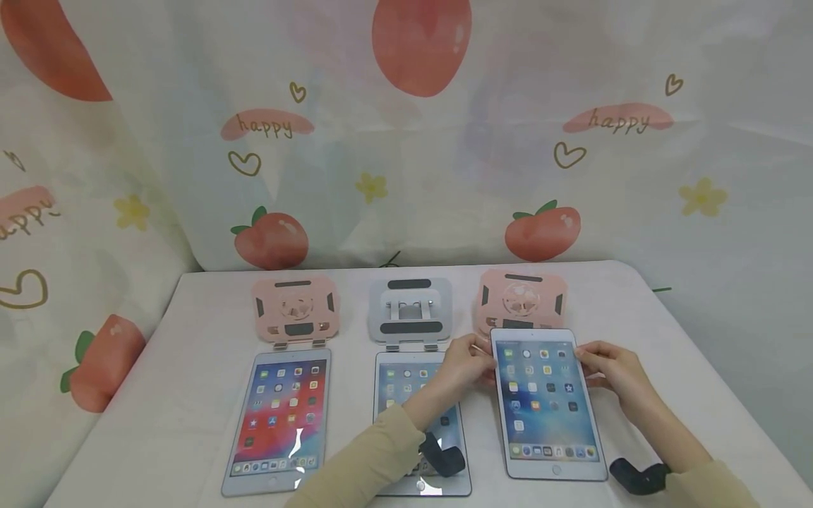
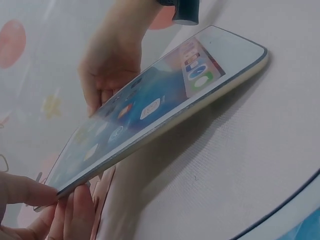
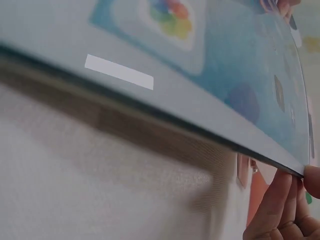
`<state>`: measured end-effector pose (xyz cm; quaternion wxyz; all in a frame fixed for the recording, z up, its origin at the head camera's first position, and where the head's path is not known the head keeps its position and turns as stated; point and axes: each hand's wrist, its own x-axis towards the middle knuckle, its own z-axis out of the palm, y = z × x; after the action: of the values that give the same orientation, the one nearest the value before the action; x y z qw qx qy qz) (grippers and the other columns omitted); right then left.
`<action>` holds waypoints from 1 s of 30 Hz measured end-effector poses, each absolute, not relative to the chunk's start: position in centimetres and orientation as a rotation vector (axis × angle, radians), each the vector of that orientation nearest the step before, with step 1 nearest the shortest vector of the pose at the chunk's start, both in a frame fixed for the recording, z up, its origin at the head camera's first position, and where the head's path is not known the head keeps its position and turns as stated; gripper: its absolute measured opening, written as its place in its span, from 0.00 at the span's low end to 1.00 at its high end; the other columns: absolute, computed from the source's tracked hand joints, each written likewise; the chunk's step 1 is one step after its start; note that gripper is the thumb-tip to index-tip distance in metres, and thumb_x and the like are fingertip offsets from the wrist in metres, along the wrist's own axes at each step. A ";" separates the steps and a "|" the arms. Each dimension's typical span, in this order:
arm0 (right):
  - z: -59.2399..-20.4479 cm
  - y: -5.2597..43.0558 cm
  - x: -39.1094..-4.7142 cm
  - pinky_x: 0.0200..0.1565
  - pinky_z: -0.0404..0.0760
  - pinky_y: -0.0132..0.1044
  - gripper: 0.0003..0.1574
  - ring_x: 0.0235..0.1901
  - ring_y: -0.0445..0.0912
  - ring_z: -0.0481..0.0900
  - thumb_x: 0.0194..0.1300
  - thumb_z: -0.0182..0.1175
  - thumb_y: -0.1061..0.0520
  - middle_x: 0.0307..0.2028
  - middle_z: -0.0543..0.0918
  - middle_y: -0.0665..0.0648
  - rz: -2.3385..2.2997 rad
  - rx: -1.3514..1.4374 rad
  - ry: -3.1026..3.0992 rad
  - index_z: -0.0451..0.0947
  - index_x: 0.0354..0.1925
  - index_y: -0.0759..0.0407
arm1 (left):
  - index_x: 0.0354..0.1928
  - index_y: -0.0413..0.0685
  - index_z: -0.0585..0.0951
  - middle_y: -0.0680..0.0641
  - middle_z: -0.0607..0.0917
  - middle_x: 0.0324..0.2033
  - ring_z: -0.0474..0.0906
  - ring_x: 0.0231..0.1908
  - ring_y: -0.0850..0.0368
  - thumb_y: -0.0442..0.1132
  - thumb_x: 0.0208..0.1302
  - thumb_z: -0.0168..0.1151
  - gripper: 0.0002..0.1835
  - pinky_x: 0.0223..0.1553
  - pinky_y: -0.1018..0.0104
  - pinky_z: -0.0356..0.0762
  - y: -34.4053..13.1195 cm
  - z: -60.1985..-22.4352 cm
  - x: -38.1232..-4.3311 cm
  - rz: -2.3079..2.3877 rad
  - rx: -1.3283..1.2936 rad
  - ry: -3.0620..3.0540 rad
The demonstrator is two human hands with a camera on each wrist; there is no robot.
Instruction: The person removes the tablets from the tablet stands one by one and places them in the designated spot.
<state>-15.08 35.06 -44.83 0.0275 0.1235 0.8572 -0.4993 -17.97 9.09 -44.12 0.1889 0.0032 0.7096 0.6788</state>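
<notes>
A white-framed tablet (image 1: pixel 546 402) with a lit blue screen of app icons is tilted, its top end raised off the table and its home-button end low. My left hand (image 1: pixel 460 370) pinches its upper left edge between thumb and fingers. At the upper right edge, my right hand (image 1: pixel 619 374) pinches it the same way, fingertips beneath, as the right wrist view shows with the hand (image 3: pixel 285 210). Just behind the raised end lies a pink tablet stand (image 1: pixel 524 300), its lower part hidden by the tablet. A shadow falls under the tablet in the left wrist view.
A second tablet (image 1: pixel 400 381) lies under my left forearm, below a grey-blue stand (image 1: pixel 381 307). Further left, another tablet (image 1: pixel 279 416) with a red and blue screen lies below a pink stand (image 1: pixel 269 300). A printed cloth (image 1: pixel 406 162) hangs behind the white table (image 1: pixel 184 367).
</notes>
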 end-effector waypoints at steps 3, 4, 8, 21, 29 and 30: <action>-43.9 34.2 -14.5 0.33 0.81 0.28 0.27 0.29 0.36 0.77 0.71 0.52 0.47 0.26 0.79 0.40 -1.496 0.399 2.647 0.73 0.48 0.72 | 0.35 0.40 0.77 0.50 0.80 0.20 0.78 0.16 0.63 0.24 0.54 0.61 0.07 0.22 0.71 0.81 9.0 -44.1 -17.9 1.891 0.018 2.003; -43.6 34.0 -14.4 0.33 0.81 0.29 0.26 0.29 0.36 0.76 0.72 0.51 0.49 0.26 0.79 0.40 -1.480 0.398 2.647 0.72 0.48 0.73 | 0.34 0.40 0.77 0.50 0.80 0.20 0.78 0.16 0.63 0.25 0.54 0.61 0.07 0.22 0.71 0.81 8.9 -44.1 -17.8 1.884 0.021 2.006; -44.2 34.3 -14.3 0.33 0.81 0.29 0.25 0.29 0.36 0.77 0.71 0.51 0.48 0.26 0.80 0.41 -1.476 0.383 2.648 0.73 0.47 0.72 | 0.35 0.40 0.77 0.50 0.79 0.20 0.79 0.17 0.62 0.25 0.54 0.62 0.07 0.23 0.70 0.82 8.8 -44.0 -17.5 1.849 0.022 2.029; -43.7 34.0 -13.7 0.30 0.82 0.29 0.21 0.28 0.37 0.78 0.69 0.54 0.49 0.26 0.80 0.44 -1.361 0.352 2.639 0.75 0.42 0.69 | 0.35 0.42 0.77 0.48 0.81 0.21 0.80 0.17 0.61 0.27 0.55 0.63 0.07 0.23 0.71 0.82 8.3 -44.7 -17.4 1.733 0.077 2.007; -45.3 35.1 -14.1 0.29 0.83 0.30 0.23 0.28 0.41 0.78 0.68 0.54 0.51 0.28 0.82 0.52 -1.320 0.300 2.655 0.74 0.45 0.73 | 0.33 0.42 0.77 0.47 0.83 0.20 0.79 0.16 0.63 0.27 0.55 0.63 0.06 0.22 0.73 0.81 8.2 -44.7 -17.4 1.675 0.130 2.057; -45.9 35.5 -14.4 0.29 0.83 0.30 0.22 0.28 0.41 0.79 0.68 0.54 0.51 0.29 0.82 0.52 -1.310 0.305 2.660 0.74 0.45 0.72 | 0.33 0.42 0.77 0.47 0.83 0.20 0.79 0.17 0.63 0.27 0.56 0.63 0.06 0.22 0.73 0.81 8.2 -44.8 -17.4 1.670 0.130 2.056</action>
<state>-14.36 35.48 -45.93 0.0803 0.1020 0.8895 -0.4381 -17.37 8.18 -44.76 0.2423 0.0477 0.7522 0.6109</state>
